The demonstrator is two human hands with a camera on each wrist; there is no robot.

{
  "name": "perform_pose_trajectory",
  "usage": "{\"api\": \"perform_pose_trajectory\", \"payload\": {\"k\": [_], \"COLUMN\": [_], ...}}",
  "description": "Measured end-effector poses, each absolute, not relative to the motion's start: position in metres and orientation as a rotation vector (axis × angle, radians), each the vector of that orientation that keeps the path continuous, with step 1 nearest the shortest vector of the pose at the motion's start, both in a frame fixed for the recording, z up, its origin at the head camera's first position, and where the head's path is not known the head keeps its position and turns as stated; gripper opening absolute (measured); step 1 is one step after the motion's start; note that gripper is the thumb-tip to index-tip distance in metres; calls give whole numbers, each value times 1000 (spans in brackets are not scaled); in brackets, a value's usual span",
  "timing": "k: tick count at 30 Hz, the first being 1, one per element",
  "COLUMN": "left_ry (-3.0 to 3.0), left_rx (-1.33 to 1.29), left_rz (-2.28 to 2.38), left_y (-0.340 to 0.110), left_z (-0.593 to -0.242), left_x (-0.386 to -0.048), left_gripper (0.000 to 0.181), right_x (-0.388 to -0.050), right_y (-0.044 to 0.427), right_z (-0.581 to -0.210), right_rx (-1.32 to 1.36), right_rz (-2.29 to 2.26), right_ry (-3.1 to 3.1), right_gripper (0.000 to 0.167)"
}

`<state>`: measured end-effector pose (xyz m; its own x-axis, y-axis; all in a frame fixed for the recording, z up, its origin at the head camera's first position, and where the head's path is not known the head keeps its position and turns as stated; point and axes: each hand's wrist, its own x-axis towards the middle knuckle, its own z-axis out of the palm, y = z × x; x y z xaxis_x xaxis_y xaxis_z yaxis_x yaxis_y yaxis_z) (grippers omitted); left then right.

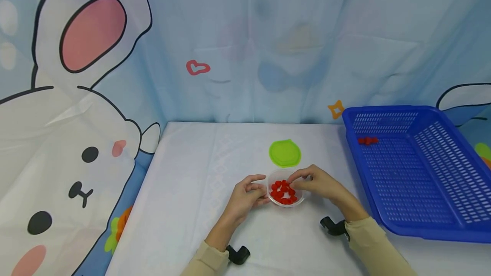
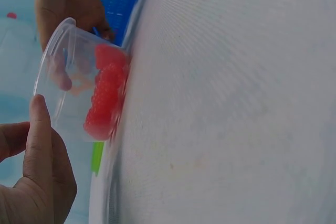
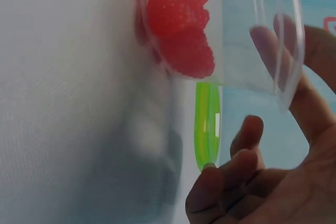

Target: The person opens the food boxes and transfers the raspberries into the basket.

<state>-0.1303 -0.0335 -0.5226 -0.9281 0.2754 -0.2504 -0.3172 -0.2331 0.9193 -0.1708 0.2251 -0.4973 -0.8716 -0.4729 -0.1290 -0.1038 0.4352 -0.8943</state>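
Observation:
A clear plastic tub [image 1: 284, 203] with red raspberry-like pieces [image 1: 281, 194] in its bottom stands upright on the white table. My left hand [image 1: 247, 197] is at the tub's left side, and in the left wrist view its straight index finger [image 2: 39, 114] touches the rim. From the right, my right hand [image 1: 316, 182] reaches over the rim, with its thumb and a finger dipping into the tub. Through the clear wall [image 3: 241, 51] those fingertips show above the red pieces, with nothing seen between them. Just behind the tub lies a green lid [image 1: 285, 153].
A large blue basket [image 1: 402, 173] takes up the right side of the table, with a small group of red pieces [image 1: 367, 140] near its far left corner. A printed curtain [image 1: 238, 46] hangs behind the table. Black wrist devices [image 1: 333, 226] sit by both cuffs.

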Motion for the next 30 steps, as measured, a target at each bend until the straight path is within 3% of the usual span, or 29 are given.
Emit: {"api": "perform_pose_trajectory", "payload": {"k": [5,8,14,30], "left_ry": [1659,1658,1655,1648], "left_rx": [-53,-59,-55,-91], "left_rz": [2210,2209,2214,2220], "left_y": [-33,-33,-33,-32], "left_z": [-524,-524,-525,-522], "left_x": [-130,-130,-130,-131], "left_gripper": [36,37,36,37], "right_x": [-179,-182,-185,-188], "right_y": [219,215,207,207], "right_z": [-502,-500,-496,-496], "right_rx": [-770,-846,-865,-941], "right_rz": [-1308,-1173,-983,-1018], "right_ry": [2283,2331,2388,2336], "right_gripper": [6,8,14,17]}}
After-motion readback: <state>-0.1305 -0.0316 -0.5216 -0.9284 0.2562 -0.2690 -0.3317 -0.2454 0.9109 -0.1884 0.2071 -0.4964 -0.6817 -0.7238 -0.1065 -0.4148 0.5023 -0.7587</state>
